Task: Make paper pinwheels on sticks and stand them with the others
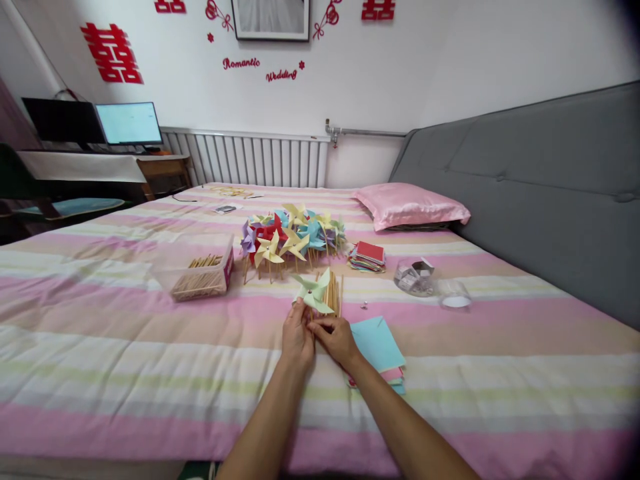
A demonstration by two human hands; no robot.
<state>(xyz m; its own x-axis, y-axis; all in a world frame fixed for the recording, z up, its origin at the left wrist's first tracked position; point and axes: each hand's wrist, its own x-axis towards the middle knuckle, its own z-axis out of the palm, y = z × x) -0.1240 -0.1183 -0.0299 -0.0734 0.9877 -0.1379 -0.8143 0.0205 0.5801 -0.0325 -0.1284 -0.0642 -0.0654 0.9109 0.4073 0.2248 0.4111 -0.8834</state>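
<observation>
A pale green paper pinwheel (314,292) faces up just above the bedspread. My left hand (299,337) is closed around it from below, with the thumb up near the blades. Close beside, my right hand (336,340) pinches at the pinwheel's stick under the blades; the fingers partly hide that stick. Behind the pinwheel lies a bundle of thin wooden sticks (332,293). A stack of coloured paper squares (376,341), light blue on top, rests by my right wrist, partly covered by the forearm.
Finished-looking pinwheels (295,237) stand clustered farther back. Left of them sits a clear plastic box (227,267) of sticks. To the right are a smaller paper stack (370,253), a clear container (415,277), a tape roll (455,297) and small metal bits (365,306). A pink pillow (410,205) lies beyond.
</observation>
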